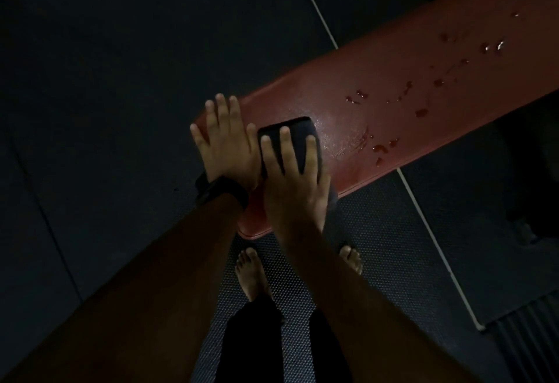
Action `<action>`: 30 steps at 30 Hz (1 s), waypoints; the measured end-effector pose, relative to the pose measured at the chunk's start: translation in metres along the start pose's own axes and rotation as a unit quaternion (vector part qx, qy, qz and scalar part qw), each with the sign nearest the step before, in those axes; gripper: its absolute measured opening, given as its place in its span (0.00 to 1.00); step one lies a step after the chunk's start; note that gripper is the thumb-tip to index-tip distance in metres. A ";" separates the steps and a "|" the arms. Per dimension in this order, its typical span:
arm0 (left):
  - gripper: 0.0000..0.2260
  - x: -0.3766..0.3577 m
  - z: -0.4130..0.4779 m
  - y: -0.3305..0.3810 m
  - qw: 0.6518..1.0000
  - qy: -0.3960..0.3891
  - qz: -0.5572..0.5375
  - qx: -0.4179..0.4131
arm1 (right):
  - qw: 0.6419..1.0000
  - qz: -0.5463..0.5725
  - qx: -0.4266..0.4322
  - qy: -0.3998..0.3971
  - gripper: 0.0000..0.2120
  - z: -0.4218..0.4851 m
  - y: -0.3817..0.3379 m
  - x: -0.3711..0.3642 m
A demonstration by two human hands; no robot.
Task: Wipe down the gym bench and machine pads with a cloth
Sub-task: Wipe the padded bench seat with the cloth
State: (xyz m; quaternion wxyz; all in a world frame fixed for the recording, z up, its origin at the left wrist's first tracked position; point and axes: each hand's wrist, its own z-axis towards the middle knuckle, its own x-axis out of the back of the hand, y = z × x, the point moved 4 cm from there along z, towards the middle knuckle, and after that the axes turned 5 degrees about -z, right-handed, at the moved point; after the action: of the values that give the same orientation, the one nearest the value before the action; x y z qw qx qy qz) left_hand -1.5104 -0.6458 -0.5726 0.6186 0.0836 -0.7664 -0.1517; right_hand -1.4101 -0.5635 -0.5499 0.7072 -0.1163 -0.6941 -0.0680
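Observation:
A red padded gym bench [402, 86] runs from the centre of the view up to the right. Water drops [423, 110] lie scattered on its middle and far part, and a wet smear shines beside the cloth. My right hand [290, 177] presses a dark folded cloth [298, 137] flat on the near end of the pad, fingers straight and spread. My left hand [225, 140] rests flat on the pad just left of the cloth, fingers straight, with a dark watch on the wrist.
Dark rubber floor mats [121, 80] surround the bench. A white line [320, 19] crosses the floor and passes under the bench. My bare feet [251, 273] stand on a textured mat below the bench's near end. Dark equipment stands at the right edge.

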 end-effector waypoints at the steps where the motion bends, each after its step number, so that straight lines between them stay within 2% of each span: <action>1: 0.26 -0.002 -0.001 -0.001 1.000 0.010 0.006 -0.001 | 0.998 -0.006 0.059 0.001 0.30 0.015 0.008 0.000; 3: 0.27 -0.004 -0.002 -0.003 0.999 0.033 0.006 -0.003 | 0.993 -0.041 0.113 -0.014 0.30 0.049 0.036 0.004; 4: 0.27 -0.005 -0.002 -0.004 0.999 0.040 0.005 -0.003 | 0.995 -0.046 0.081 -0.039 0.31 0.063 0.054 0.004; 7: 0.28 -0.005 -0.001 -0.002 0.999 0.036 0.018 -0.003 | 0.986 -0.019 -0.154 -0.052 0.33 0.075 0.096 0.013; 9: 0.28 -0.005 0.000 -0.001 0.999 0.030 0.029 -0.003 | 0.974 -0.024 -0.223 -0.025 0.34 0.055 0.084 0.016; 12: 0.28 -0.004 0.000 -0.002 0.999 0.023 0.028 0.003 | 0.988 -0.010 -0.152 -0.036 0.33 0.027 0.036 0.012; 15: 0.27 -0.004 0.001 -0.002 0.999 0.015 0.029 0.002 | 0.998 0.043 0.029 -0.032 0.24 0.056 0.006 0.007; 17: 0.28 -0.004 0.000 -0.003 0.999 0.022 0.032 0.002 | 0.987 0.026 0.150 -0.053 0.25 0.095 0.006 0.007; 18: 0.28 -0.004 -0.001 -0.002 0.999 0.025 0.029 0.001 | 0.982 0.010 0.171 -0.080 0.27 0.112 0.016 0.006; 19: 0.28 -0.006 -0.001 -0.002 0.999 0.028 0.026 0.000 | 0.983 0.000 0.151 -0.108 0.28 0.126 0.031 0.005; 20: 0.28 -0.006 -0.001 -0.003 0.999 0.032 0.025 0.000 | 0.988 -0.002 0.094 -0.119 0.30 0.134 0.050 0.006; 23: 0.27 -0.006 -0.002 -0.003 0.999 0.039 0.014 -0.001 | 0.989 -0.004 -0.128 -0.072 0.31 0.115 0.091 0.016; 25: 0.27 -0.007 -0.003 -0.003 0.999 0.045 0.009 -0.004 | 0.985 -0.023 -0.166 -0.047 0.31 0.084 0.079 0.017; 27: 0.28 -0.008 -0.002 -0.004 0.999 0.049 0.005 -0.006 | 0.994 -0.011 -0.102 -0.037 0.30 0.064 0.050 0.012; 30: 0.28 -0.009 -0.003 -0.006 0.998 0.058 0.000 -0.007 | 0.990 0.002 0.137 -0.021 0.25 0.084 0.018 0.005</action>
State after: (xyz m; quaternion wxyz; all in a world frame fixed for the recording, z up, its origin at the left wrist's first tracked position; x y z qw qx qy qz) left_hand -1.5062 -0.6488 -0.5825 0.6623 0.0875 -0.7284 -0.1523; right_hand -1.4862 -0.5238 -0.5451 0.7019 -0.0212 -0.7112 0.0322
